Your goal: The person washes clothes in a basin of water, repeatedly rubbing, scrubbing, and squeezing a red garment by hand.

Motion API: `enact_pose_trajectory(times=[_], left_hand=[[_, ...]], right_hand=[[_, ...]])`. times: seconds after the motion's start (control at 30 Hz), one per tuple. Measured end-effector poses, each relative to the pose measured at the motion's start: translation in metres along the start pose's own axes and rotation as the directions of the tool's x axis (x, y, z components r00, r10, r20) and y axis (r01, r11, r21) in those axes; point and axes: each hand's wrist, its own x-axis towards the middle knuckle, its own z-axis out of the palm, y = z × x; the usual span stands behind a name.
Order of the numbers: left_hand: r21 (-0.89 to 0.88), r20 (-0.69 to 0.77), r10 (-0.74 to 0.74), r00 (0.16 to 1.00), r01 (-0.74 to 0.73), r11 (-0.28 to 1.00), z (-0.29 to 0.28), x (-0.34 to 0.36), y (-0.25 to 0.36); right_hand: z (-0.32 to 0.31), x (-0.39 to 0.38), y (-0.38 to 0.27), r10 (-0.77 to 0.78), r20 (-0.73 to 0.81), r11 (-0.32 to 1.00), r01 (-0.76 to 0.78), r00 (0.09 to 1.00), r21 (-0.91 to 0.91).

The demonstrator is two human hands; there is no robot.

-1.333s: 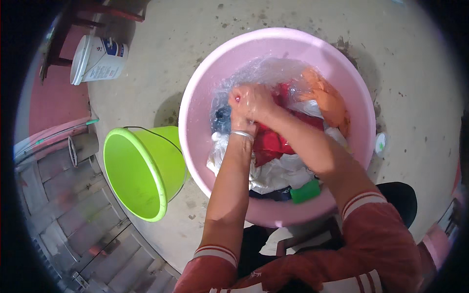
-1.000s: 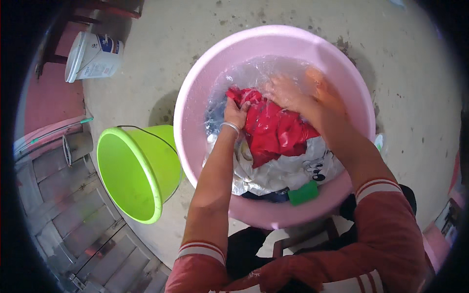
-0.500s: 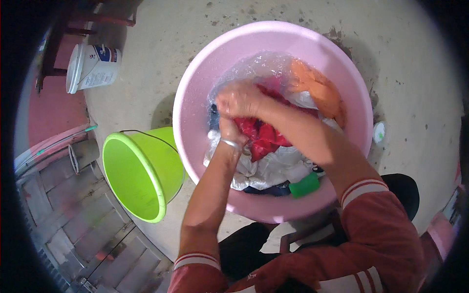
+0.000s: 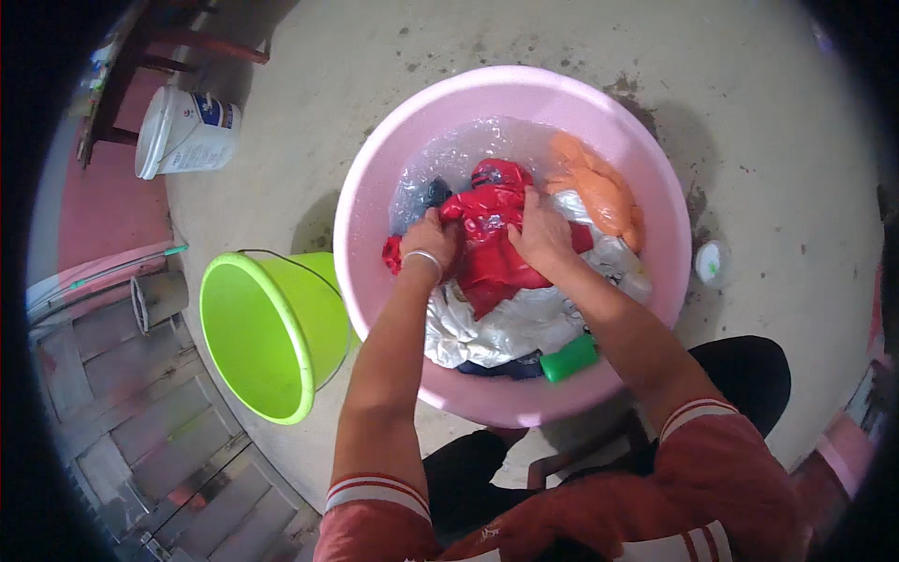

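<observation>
A big pink wash basin [image 4: 375,178] stands on the concrete floor, filled with soapy water and clothes. My left hand [image 4: 429,241] and my right hand [image 4: 541,234] both grip a wet red garment [image 4: 493,245] in the middle of the basin, a hand on each side of it. An orange cloth [image 4: 599,192] lies at the far right of the basin. White fabric [image 4: 510,328] and a dark piece lie under the red one, toward me. A green object [image 4: 568,359] rests on the near edge inside the basin.
A bright green bucket [image 4: 267,332] lies tipped on its side left of the basin. A white tub [image 4: 187,131] lies at the far left by a wooden stool. A small white round object [image 4: 713,262] sits on the floor right of the basin.
My hands were pressed together on the red garment; they have now drawn apart, spreading it between them in the water.
</observation>
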Motion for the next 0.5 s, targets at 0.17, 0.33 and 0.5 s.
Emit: enact_pose_trajectory(times=[0.17, 0.33, 0.5], left_hand=[[-0.018, -0.238, 0.089, 0.967, -0.096, 0.995, -0.041, -0.035, -0.006], [-0.338, 0.079, 0.185, 0.98, -0.148, 0.929, -0.036, -0.141, -0.044], [-0.357, 0.383, 0.124, 0.915, 0.023, 0.934, -0.042, -0.129, 0.004]], right_hand=[[-0.054, 0.039, 0.028, -0.408, -0.167, 0.906, 0.42, 0.898, 0.047], [-0.114, 0.064, -0.047, -0.63, -0.301, 0.734, 0.675, 0.716, 0.069], [-0.068, 0.098, 0.0, -0.434, -0.206, 0.901, 0.413, 0.877, -0.136]])
